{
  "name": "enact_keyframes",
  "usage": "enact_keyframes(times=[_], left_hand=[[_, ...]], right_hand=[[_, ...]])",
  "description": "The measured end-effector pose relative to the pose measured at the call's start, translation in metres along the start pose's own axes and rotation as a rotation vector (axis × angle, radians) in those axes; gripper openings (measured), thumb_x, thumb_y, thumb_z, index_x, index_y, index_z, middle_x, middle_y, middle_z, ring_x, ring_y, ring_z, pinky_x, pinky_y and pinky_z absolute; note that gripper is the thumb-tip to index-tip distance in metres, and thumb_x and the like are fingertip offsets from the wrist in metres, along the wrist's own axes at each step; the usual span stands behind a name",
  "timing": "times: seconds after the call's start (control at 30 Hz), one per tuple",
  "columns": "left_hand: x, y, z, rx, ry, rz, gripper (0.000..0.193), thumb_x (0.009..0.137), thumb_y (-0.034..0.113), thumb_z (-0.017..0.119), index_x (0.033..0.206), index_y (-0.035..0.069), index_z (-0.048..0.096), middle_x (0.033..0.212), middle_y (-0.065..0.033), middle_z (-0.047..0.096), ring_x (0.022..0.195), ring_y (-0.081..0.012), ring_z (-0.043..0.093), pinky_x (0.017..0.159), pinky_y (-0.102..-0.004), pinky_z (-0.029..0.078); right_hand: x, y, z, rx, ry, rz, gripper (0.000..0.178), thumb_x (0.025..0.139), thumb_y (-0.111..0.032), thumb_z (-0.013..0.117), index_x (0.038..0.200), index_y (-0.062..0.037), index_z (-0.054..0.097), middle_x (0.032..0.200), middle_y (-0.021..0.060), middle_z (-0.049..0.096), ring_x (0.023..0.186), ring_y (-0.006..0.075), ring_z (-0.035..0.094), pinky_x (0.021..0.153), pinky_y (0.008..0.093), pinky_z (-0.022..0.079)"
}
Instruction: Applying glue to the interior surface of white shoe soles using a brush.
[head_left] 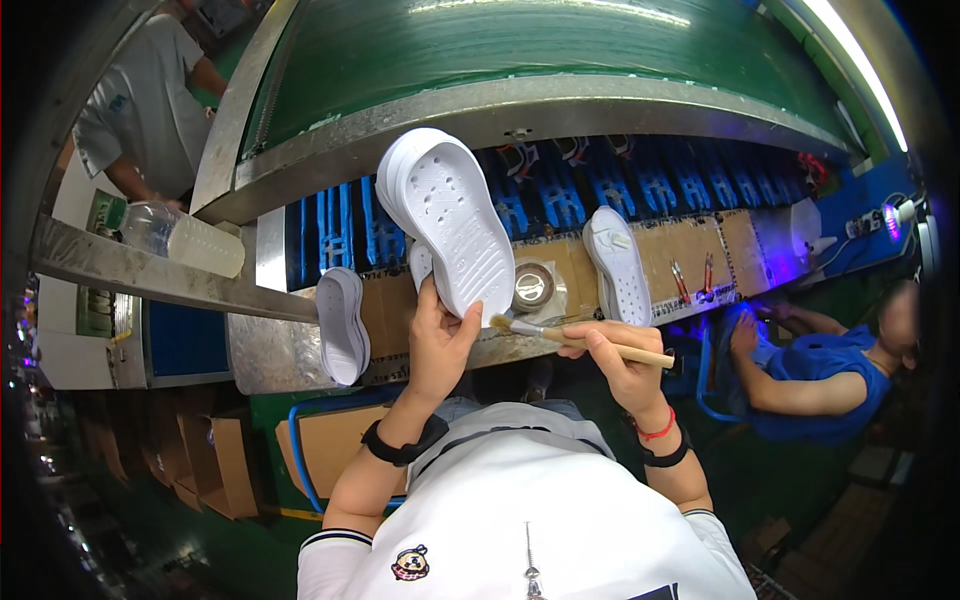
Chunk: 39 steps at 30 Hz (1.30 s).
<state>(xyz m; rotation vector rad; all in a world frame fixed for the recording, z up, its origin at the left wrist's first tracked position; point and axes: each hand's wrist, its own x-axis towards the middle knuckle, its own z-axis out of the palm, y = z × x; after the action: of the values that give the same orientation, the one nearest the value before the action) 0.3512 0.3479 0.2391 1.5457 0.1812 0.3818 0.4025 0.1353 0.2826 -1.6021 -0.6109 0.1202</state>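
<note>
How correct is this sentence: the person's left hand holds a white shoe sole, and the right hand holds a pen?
One thing is wrong: in the head view, the right hand holds a brush, not a pen. The left hand does hold a white shoe sole.

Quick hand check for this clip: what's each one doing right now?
Left hand: closed, holding a white sole by its lower end.
Right hand: closed, holding a brush.

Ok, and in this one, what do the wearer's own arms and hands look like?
The left hand and right hand are both ungloved. A wide black band circles the left wrist; another black band and, nearer the hand, a thin red cord bracelet circle the right. The short white sleeves have dark trim at the edge.
</note>
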Motion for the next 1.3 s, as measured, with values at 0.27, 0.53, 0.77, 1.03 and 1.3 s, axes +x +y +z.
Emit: enact_keyframes(times=[0.27, 0.53, 0.77, 1.03, 1.3], left_hand=[[-0.004, 0.002, 0.0, 0.01, -0.014, -0.007, 0.05, 0.085, -0.001, 0.055, 0.129, -0.006, 0.031, 0.109, -0.0167, 0.058, 0.098, -0.0181, 0.059, 0.08, -0.0275, 0.05], [0.002, 0.002, 0.004, 0.003, -0.018, -0.022, 0.05, 0.085, -0.001, 0.055, 0.129, -0.006, 0.032, 0.109, -0.0166, 0.058, 0.099, -0.0176, 0.059, 0.08, -0.0265, 0.05], [0.023, 0.013, 0.033, -0.059, -0.222, -0.113, 0.053, 0.085, -0.003, 0.053, 0.124, -0.003, 0.017, 0.111, -0.022, 0.054, 0.098, -0.0228, 0.059, 0.073, -0.0295, 0.054], [0.106, 0.068, 0.158, -0.343, -0.634, -0.371, 0.048, 0.087, 0.006, 0.053, 0.12, -0.006, 0.02, 0.096, -0.0246, 0.056, 0.063, -0.0262, 0.066, 0.052, -0.0291, 0.057], [0.274, 0.059, 0.327, -0.823, -0.658, -0.347, 0.039, 0.089, 0.002, 0.053, 0.116, -0.02, 0.036, 0.11, -0.0264, 0.052, 0.099, -0.0312, 0.059, 0.089, -0.0352, 0.052]], right_hand=[[0.003, 0.003, -0.005, -0.094, -0.031, -0.078, 0.018, 0.086, -0.003, 0.052, 0.085, 0.0067, 0.067, 0.072, 0.0143, 0.067, 0.061, 0.0182, 0.067, 0.056, 0.0236, 0.052], [0.004, 0.002, -0.022, -0.128, -0.017, -0.071, 0.017, 0.086, -0.003, 0.052, 0.086, 0.0065, 0.067, 0.069, 0.0134, 0.067, 0.062, 0.0172, 0.066, 0.058, 0.0235, 0.051], [-0.023, -0.004, -0.062, 0.09, 0.428, 0.063, 0.027, 0.087, -0.01, 0.046, 0.087, 0.0099, 0.065, 0.071, 0.0177, 0.066, 0.063, 0.0225, 0.066, 0.062, 0.0277, 0.053], [-0.09, 0.006, -0.12, 0.212, 1.118, 0.123, 0.035, 0.09, -0.023, 0.044, 0.093, 0.0073, 0.062, 0.069, 0.0158, 0.064, 0.06, 0.0207, 0.064, 0.057, 0.028, 0.052], [-0.108, 0.014, -0.138, 0.294, 1.154, 0.175, 0.035, 0.091, -0.021, 0.044, 0.094, 0.0093, 0.06, 0.07, 0.0179, 0.065, 0.06, 0.022, 0.064, 0.056, 0.0278, 0.051]])
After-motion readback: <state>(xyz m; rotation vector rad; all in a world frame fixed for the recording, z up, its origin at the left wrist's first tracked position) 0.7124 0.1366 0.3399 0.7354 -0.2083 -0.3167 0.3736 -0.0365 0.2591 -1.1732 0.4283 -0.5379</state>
